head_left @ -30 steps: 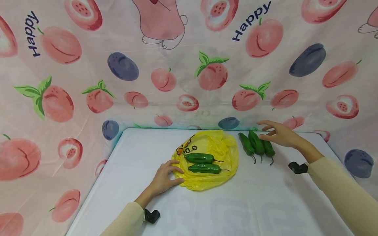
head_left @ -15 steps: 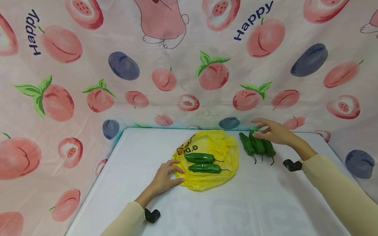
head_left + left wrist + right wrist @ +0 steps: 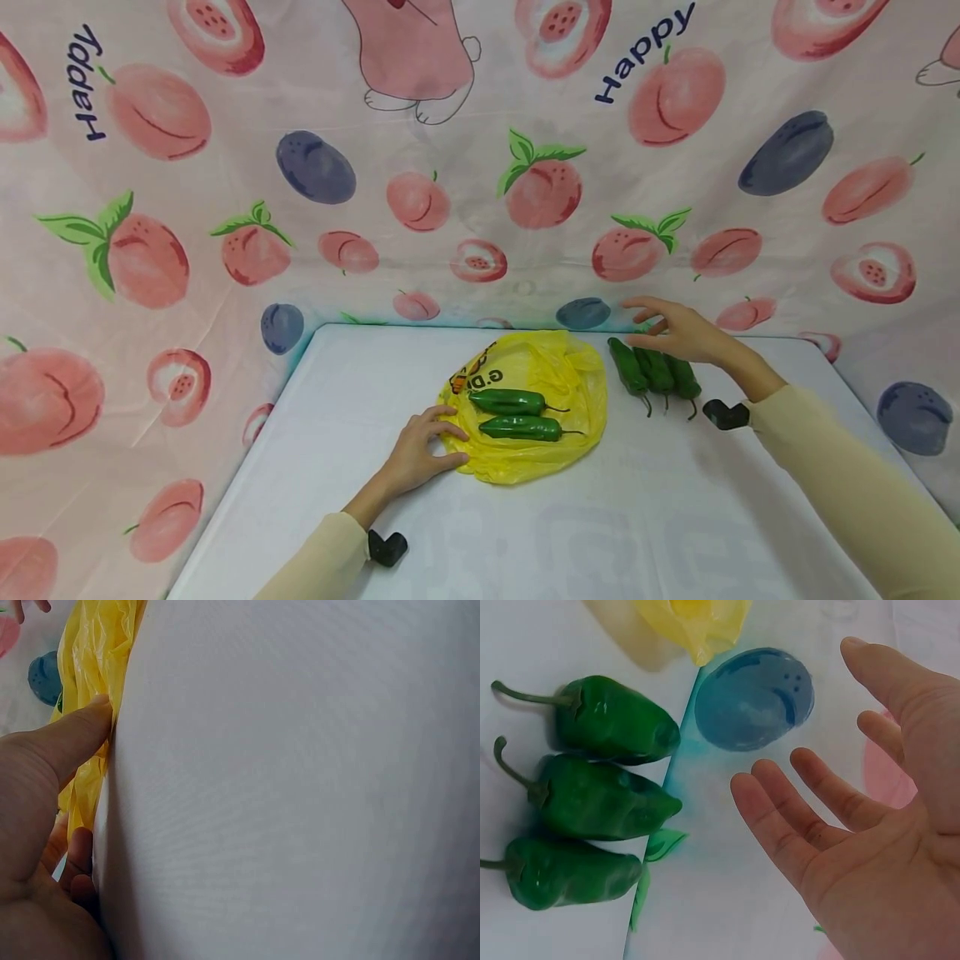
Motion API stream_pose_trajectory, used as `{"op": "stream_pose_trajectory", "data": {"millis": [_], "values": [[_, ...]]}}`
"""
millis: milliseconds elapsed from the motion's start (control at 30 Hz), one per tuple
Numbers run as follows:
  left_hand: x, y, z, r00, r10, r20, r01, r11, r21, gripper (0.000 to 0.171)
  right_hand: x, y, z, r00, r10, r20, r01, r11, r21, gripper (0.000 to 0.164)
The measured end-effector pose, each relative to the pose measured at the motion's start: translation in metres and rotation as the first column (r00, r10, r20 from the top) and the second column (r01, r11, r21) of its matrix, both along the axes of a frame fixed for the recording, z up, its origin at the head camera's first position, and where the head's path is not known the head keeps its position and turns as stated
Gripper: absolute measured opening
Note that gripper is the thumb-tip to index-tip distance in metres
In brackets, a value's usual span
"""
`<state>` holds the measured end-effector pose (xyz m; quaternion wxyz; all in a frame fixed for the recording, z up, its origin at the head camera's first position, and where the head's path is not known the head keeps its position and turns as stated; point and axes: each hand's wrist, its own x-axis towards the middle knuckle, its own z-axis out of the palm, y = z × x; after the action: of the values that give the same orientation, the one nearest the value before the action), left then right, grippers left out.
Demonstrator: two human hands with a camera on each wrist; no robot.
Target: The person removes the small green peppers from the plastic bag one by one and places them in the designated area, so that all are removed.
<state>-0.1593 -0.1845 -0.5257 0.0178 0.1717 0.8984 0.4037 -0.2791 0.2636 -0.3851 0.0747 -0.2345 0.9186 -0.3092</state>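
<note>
A yellow plastic bag (image 3: 555, 358) lies flat on the white table with two long green peppers (image 3: 507, 402) on top, stems to the right. My left hand (image 3: 420, 450) rests at the bag's left edge, thumb and fingers spread apart; in the left wrist view the thumb (image 3: 82, 731) touches the crumpled plastic. Right of the bag, three more green peppers (image 3: 624, 365) lie side by side, stems toward me. Above them hovers my right hand (image 3: 686, 332), fingers loosely bent and holding nothing. The right wrist view shows all three peppers (image 3: 611, 796) apart from that hand (image 3: 877, 847).
The white table (image 3: 315, 433) ends at a back edge against a hanging pink cloth (image 3: 465, 150) printed with fruit. A small black device (image 3: 387, 549) sits at the left wrist, and another black device (image 3: 726, 414) at the right wrist.
My right hand has moved left above the three peppers, from the rightmost toward the middle. The left hand, bag and peppers look unmoved.
</note>
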Motion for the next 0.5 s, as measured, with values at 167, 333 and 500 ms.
{"op": "stream_pose_trajectory", "data": {"millis": [167, 333, 500], "values": [[0.0, 0.0, -0.001, 1.0, 0.001, 0.0, -0.001, 1.0, -0.002, 0.02, -0.001, -0.009, 0.001, 1.0, -0.001, 0.006, 0.001, 1.0, 0.005, 0.063], [0.0, 0.0, 0.0, 1.0, -0.001, 0.004, 0.001, 1.0, -0.005, 0.02, -0.003, -0.016, 0.002, 1.0, 0.004, 0.009, -0.004, 1.0, 0.004, 0.066], [0.0, 0.0, 0.001, 1.0, -0.002, 0.003, 0.002, 1.0, -0.003, 0.02, -0.006, -0.023, 0.002, 1.0, 0.029, 0.003, -0.029, 0.999, -0.016, 0.064]]}}
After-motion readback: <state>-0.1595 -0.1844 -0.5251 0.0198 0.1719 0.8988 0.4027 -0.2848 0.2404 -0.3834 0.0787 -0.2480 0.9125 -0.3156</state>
